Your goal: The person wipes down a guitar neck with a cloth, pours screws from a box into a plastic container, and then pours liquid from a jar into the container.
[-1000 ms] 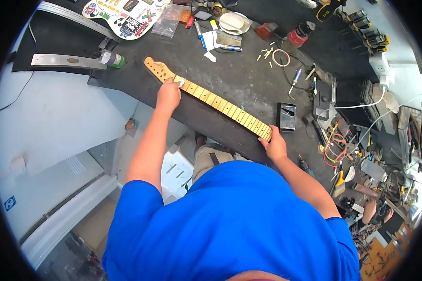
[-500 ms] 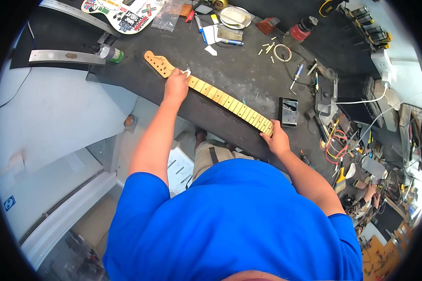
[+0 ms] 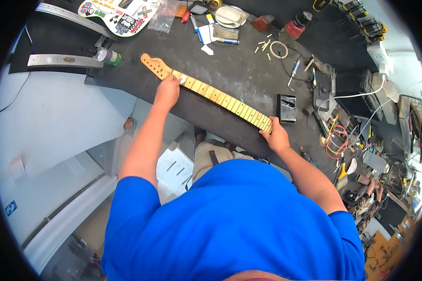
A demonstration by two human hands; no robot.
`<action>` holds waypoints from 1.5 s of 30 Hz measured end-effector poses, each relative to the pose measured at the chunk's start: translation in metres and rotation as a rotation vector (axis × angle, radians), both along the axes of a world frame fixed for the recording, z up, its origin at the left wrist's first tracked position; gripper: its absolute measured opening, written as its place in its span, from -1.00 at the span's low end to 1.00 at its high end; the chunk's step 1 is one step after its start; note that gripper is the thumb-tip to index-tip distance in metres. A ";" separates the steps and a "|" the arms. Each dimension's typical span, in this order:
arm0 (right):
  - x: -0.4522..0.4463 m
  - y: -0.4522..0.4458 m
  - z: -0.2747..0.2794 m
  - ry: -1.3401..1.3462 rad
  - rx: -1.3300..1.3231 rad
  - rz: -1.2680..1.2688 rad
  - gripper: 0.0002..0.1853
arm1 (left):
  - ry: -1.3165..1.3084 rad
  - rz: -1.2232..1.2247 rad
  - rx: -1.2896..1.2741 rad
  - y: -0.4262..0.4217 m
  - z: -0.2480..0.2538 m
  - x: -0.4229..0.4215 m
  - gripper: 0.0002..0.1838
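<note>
A guitar neck (image 3: 220,99) of light wood lies diagonally at the front of the dark workbench (image 3: 220,61), its headstock (image 3: 155,65) at the upper left. My left hand (image 3: 168,90) is closed on a small white cloth or paper (image 3: 182,79), pressed to the fretboard near the headstock. Its fingertips are partly hidden. My right hand (image 3: 276,134) grips the other end of the neck, thumb below and fingers over the far side. A metal block with a dark recess (image 3: 286,108) sits just beyond my right hand.
A stickered guitar body (image 3: 119,15), a bottle with green contents (image 3: 109,56) and a white dish (image 3: 230,17) are at the back and left. Tangled cables (image 3: 336,140) and tools crowd the right side. Another person's forearms (image 3: 371,189) show at the lower right.
My left hand slid along the neck towards the frets, then back towards the headstock with the white cloth or paper. My right hand kept its hold on the neck's end.
</note>
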State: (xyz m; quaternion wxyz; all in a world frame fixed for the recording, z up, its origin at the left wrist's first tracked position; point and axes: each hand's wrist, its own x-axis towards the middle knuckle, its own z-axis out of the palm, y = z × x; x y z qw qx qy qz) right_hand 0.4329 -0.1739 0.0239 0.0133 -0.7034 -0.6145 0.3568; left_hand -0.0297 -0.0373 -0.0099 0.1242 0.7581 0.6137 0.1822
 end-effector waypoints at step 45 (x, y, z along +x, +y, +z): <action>-0.001 -0.001 0.007 0.026 -0.022 -0.005 -0.29 | 0.153 0.285 0.097 0.004 0.007 0.062 -0.67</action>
